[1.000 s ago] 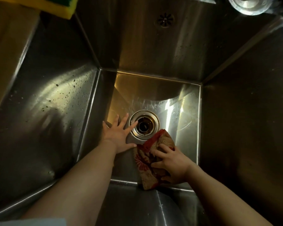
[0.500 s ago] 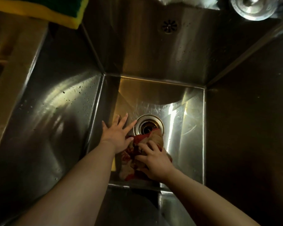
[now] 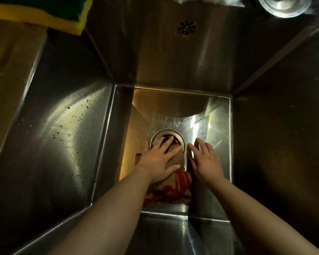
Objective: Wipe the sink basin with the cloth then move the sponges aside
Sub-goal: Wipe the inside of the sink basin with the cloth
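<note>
A red and tan cloth (image 3: pixel 175 186) lies bunched on the floor of a deep steel sink basin (image 3: pixel 206 115), just below the round drain (image 3: pixel 167 138). My left hand (image 3: pixel 159 160) presses flat on the cloth with straight fingers that reach over the drain's rim. My right hand (image 3: pixel 203 160) is flat and empty on the basin floor, right of the cloth and apart from it. A yellow and green sponge (image 3: pixel 50 13) sits on the sink's rim at the top left, partly cut off by the frame.
The basin walls are speckled with dark spots, mostly on the left wall (image 3: pixel 63 126). An overflow grille (image 3: pixel 187 28) sits in the back wall. A round metal piece (image 3: pixel 284 6) stands on the rim at the top right.
My right hand has let go of the cloth and moved right onto the bare floor. My left hand has slid right onto the cloth, which now lies closer to the drain.
</note>
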A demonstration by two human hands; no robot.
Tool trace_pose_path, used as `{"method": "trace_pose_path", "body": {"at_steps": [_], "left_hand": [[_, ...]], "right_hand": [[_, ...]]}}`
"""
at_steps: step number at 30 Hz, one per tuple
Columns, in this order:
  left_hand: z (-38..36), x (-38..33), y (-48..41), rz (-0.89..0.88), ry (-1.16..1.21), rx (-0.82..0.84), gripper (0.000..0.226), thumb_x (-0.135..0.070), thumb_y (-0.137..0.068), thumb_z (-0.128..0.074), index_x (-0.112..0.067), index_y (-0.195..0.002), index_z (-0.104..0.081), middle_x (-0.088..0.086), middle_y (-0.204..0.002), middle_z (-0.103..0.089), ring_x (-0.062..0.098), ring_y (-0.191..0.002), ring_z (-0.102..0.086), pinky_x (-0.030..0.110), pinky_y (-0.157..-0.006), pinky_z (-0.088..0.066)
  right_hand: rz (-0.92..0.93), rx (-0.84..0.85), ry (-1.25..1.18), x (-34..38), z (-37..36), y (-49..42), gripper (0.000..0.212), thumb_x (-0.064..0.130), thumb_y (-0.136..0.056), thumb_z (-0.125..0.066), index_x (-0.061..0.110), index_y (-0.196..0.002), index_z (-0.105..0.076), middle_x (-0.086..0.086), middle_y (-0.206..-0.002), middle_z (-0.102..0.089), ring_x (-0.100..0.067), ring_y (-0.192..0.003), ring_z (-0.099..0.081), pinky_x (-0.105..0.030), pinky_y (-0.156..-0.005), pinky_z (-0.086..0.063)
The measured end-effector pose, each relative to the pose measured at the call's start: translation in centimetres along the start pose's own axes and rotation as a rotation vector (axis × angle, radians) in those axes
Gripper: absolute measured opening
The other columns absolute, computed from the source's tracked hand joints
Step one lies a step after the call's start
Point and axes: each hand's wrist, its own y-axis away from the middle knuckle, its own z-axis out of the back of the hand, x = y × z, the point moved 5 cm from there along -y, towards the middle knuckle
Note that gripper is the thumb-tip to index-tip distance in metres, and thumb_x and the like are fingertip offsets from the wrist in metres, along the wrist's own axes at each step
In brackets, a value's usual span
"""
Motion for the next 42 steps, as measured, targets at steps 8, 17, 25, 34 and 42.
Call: {"method": "trace_pose_path", "body": {"at_steps": [8,17,25,34,42], "left_hand": [[-2.4,-3.6,0.6,-0.135,0.03,0.143,0.086,-0.061,-0.077,-0.056,-0.044,-0.145,-0.007,-0.007,-0.157,0.01,0.022,-0.143,0.016,0.07,-0.104,-0.002],[-1.3,-2.6,0.9,-0.1,-0.011,0.122,0.089,-0.045,-0.074,-0.066,-0.023,-0.145,-0.017,0.001,-0.154,-0.013,0.024,-0.141,-0.002,0.059,-0.105,-0.023],[0.3,1.6,2.4,-0.069,-0.126,0.088,0.082,-0.031,-0.073,-0.069,-0.018,-0.14,-0.024,0.004,-0.149,-0.018,0.027,-0.139,-0.009,0.053,-0.107,-0.03],[2.5,5.8,2.8,0.105,-0.102,-0.018,0.098,-0.033,-0.074,-0.069,-0.024,-0.148,-0.004,-0.002,-0.156,-0.002,0.024,-0.144,0.0,0.05,-0.113,-0.017],[0.2,7.4,5.2,0.265,0.176,-0.031,0.107,-0.057,-0.071,-0.067,-0.048,-0.141,0.013,-0.01,-0.154,0.01,0.022,-0.143,0.01,0.064,-0.109,-0.009]], "right_hand": [[-0.085,0.049,0.007,-0.4,-1.0,0.2,0.064,0.047,-0.092,-0.044,0.036,-0.147,-0.013,0.002,-0.159,0.004,-0.025,-0.145,0.005,-0.058,-0.113,-0.016],[-0.139,0.056,-0.02,-0.9,-1.5,0.1,0.07,0.058,-0.087,-0.048,0.042,-0.145,-0.011,0.008,-0.158,0.009,-0.023,-0.144,0.011,-0.064,-0.109,-0.008],[-0.168,0.056,-0.036,-0.3,-1.5,0.1,0.071,0.058,-0.087,-0.048,0.04,-0.146,-0.012,0.007,-0.158,0.009,-0.026,-0.144,0.011,-0.065,-0.108,-0.009],[-0.156,0.039,-0.03,0.7,-1.2,-0.3,0.072,0.058,-0.087,-0.048,0.037,-0.146,-0.012,0.005,-0.158,0.007,-0.026,-0.145,0.008,-0.064,-0.109,-0.012],[-0.184,0.032,-0.043,1.3,-1.4,-0.1,0.076,0.056,-0.088,-0.048,0.031,-0.148,-0.009,0.002,-0.159,0.007,-0.026,-0.145,0.008,-0.062,-0.11,-0.011]]}}
